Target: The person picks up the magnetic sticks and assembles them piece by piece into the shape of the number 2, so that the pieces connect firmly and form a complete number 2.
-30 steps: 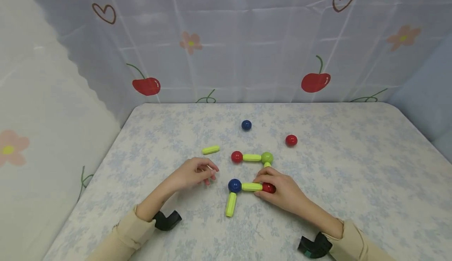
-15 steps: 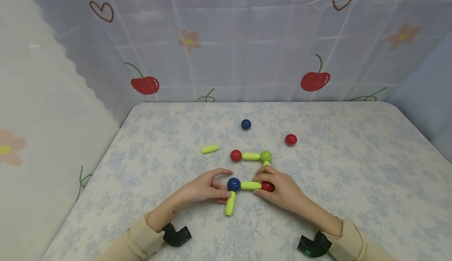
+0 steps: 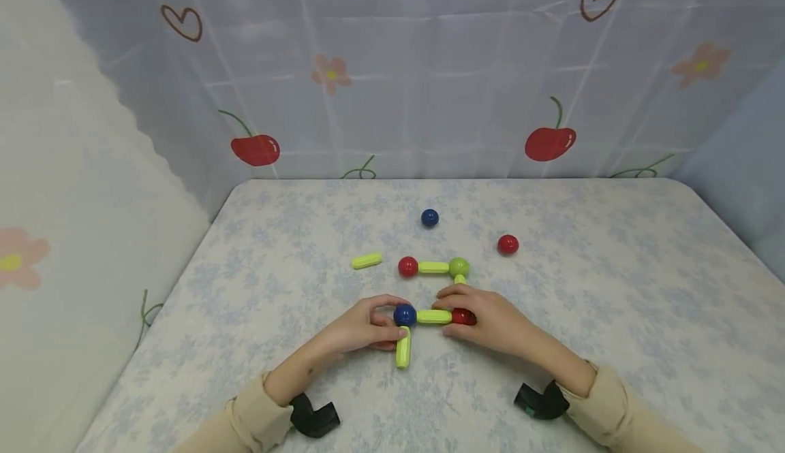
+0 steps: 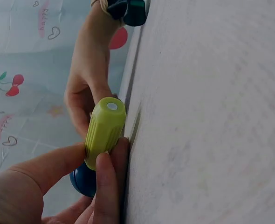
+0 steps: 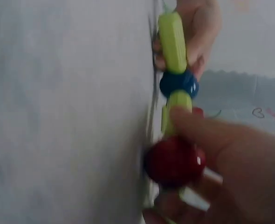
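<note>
A joined toy shape of building rods and balls lies on the table. My left hand pinches the near yellow-green rod just below the blue ball, its thumb and fingers on opposite sides. That rod's free end shows a small metal disc. A middle rod links the blue ball to a red ball, which my right hand grips, its thumb on that rod. Beyond, a green ball joins a rod ending in another red ball. My right hand partly hides the side rod.
One loose yellow-green rod lies left of the shape. Farther back are a loose blue ball and a loose red ball. A printed curtain hangs behind the table's far edge.
My left hand has come rightward from the bare tabletop and taken hold of the near rod beside the blue ball. The joined shape and my right hand have shifted slightly away from me and left.
</note>
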Tool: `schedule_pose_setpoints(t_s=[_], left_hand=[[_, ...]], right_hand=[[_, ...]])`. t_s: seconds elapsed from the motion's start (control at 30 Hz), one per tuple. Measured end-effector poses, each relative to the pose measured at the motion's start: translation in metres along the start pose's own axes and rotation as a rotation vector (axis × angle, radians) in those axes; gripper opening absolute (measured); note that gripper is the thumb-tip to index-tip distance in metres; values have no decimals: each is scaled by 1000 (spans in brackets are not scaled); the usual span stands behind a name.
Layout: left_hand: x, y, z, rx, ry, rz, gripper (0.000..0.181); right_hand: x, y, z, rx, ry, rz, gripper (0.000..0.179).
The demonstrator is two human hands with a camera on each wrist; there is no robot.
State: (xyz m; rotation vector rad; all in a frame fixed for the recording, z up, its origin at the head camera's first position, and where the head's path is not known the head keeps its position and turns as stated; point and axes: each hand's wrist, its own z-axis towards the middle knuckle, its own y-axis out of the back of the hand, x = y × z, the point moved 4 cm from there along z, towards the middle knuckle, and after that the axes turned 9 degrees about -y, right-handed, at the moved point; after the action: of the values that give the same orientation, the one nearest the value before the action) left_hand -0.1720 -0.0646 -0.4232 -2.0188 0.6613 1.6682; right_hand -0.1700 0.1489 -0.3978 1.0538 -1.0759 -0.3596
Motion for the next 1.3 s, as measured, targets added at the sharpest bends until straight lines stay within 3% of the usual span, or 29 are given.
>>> schedule_pose_setpoints(t_s=[0.07,0.13,0.3,0.4,0.5,0.63,0.8,0.9,1.07,1.17,1.3], left_hand=[[1,-1,1,-3,-4,-6,46],[2,-1,1,-4,-5,-8,47],[3,3,-1,-22,5,-18,47],[3,7,-4,-27,8,-34,47],[3,7,-5,-19,9,-53,47],[3,7,-5,-24,25,-79,47],[2,5,-4,-18,15,-89,47],[2,3,-3,-9,11,-89,47],[2,3,-2,-10,18,-86,46],[1,3,-2,-18,22,-79,46],[1,5,-1,-24,22,-78,47]], right_hand=[[-4,13,2,50,-15,31,36],[-11,31,11,49,-34,85,36],[-41,66,58,-92,-122,288,33],[-62,69,92,-120,-190,443,37],[-79,61,117,-78,-255,534,43],[-87,46,140,-3,-284,502,48],[-84,37,154,9,-245,352,45],[-85,36,153,-10,-235,291,41],[-86,42,137,-38,-304,349,42],[-74,50,117,-57,-324,408,42],[-41,54,76,-74,-354,503,40]])
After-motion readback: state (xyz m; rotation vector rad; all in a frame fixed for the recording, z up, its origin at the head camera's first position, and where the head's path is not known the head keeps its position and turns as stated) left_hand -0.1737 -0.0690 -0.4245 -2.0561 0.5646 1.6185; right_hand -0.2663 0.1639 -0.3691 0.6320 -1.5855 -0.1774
